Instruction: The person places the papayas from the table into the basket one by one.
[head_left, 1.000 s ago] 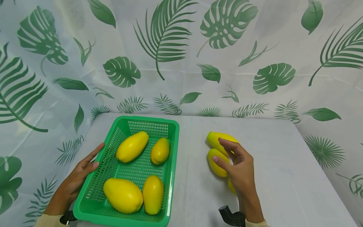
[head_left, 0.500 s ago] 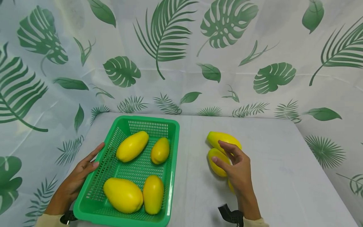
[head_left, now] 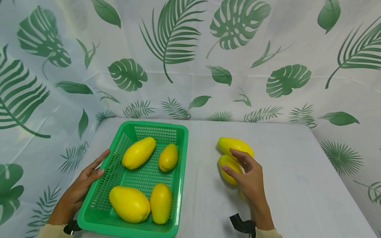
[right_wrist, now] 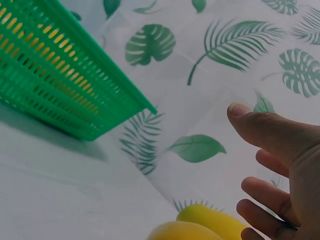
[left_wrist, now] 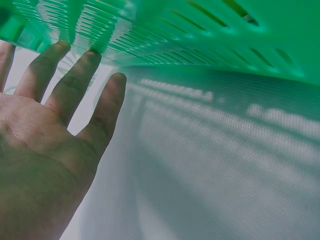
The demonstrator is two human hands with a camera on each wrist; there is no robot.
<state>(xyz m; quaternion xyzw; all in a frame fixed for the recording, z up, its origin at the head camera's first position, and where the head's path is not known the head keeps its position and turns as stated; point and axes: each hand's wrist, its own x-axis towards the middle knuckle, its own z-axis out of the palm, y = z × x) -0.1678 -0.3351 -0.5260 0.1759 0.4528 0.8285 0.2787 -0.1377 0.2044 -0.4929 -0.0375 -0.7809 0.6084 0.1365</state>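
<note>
A green perforated plastic basket [head_left: 181, 178] stands on the left of the table with several yellow mango-like fruits [head_left: 138, 153] lying in it. Against its left side rests my left hand [head_left: 81, 186], its straight fingertips touching the perforated wall in the left wrist view. My right hand [head_left: 253, 178] hovers by a small group of similar fruits right of the basket, thumb and fingers apart, holding nothing. One yellow fruit [head_left: 233, 144] lies at the back, another [head_left: 227, 167] in front of it. A third fruit [head_left: 243, 195] is mostly hidden behind the hand.
White cloth [head_left: 300, 191] covers the table. A white curtain [head_left: 190, 43] printed with green leaves hangs behind it and at both sides. Black camera straps show at both wrists.
My right hand has shifted slightly left and down, then stayed almost still over the fruits, uncovering more of the back one. My left hand, the basket and the fruits have not moved.
</note>
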